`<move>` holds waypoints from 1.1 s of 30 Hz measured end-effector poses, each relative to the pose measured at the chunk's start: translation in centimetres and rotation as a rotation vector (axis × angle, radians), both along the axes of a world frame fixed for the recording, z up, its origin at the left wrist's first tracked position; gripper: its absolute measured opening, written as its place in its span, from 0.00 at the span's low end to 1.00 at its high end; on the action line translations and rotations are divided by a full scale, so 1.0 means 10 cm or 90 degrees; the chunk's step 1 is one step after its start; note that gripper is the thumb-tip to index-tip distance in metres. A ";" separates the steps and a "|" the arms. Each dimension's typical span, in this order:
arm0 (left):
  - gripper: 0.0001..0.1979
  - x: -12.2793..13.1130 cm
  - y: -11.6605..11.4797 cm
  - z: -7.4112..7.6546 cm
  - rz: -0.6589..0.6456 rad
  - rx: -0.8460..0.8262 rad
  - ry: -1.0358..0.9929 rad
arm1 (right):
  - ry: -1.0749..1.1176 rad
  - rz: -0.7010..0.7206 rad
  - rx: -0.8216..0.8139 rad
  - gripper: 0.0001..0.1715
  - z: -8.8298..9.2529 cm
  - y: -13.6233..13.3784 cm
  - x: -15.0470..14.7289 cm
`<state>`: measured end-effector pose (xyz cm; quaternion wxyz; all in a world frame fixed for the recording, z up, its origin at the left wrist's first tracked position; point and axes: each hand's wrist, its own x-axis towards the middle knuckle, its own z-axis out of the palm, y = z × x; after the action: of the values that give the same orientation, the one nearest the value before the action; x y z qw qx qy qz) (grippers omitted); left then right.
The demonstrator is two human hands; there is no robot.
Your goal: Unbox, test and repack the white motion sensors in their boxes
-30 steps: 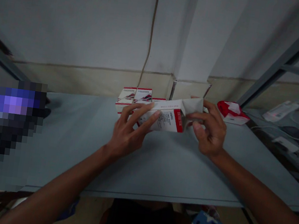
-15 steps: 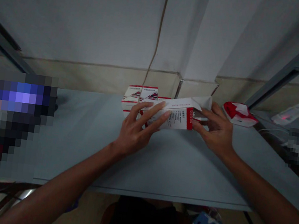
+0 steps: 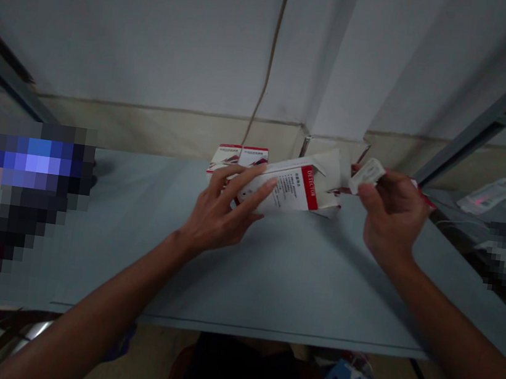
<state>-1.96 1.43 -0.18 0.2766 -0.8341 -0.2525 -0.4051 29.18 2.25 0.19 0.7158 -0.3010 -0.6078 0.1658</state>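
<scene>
My left hand [image 3: 222, 213] is wrapped over a white and red carton [image 3: 286, 191] printed "DETECTOR". The carton lies tilted above the table, its right end open and the flaps spread. Just off that open end, my right hand [image 3: 396, 217] pinches a small whitish piece [image 3: 367, 174] between thumb and fingers. It looks like a plastic packet or part, but its exact kind is too dim to tell. Behind my left hand stand two similar small boxes [image 3: 254, 156] with red edges, partly covered.
A grey-blue table [image 3: 268, 285] spans the view. A red and white item [image 3: 427, 199] is mostly hidden behind my right hand. White cables and a device with a red light [image 3: 485, 195] sit at right. Metal posts [image 3: 481, 120] flank the table; a cord [image 3: 270, 61] hangs on the wall.
My right hand has moved right, away from the carton's open end, and now shows the small whitish piece. The carton has shifted slightly left with my left hand, its flaps wider apart.
</scene>
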 end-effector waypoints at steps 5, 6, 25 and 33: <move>0.44 -0.02 0.06 -0.01 0.028 0.050 -0.119 | -0.215 0.027 -0.105 0.18 -0.02 0.02 0.05; 0.45 -0.02 0.06 -0.01 0.032 0.054 -0.137 | -0.306 0.067 -0.123 0.19 -0.06 0.01 0.02; 0.45 0.04 0.00 -0.05 0.023 -0.093 -0.328 | -0.493 0.154 0.026 0.11 -0.16 -0.06 -0.12; 0.40 0.13 -0.04 -0.02 -0.006 -0.114 -0.401 | -0.584 0.156 0.124 0.06 -0.24 -0.24 -0.32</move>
<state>-0.67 1.07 -0.41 0.1089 -0.6901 -0.3560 -0.6206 26.01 -0.17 -2.21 0.3742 -0.2011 -0.9043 0.0414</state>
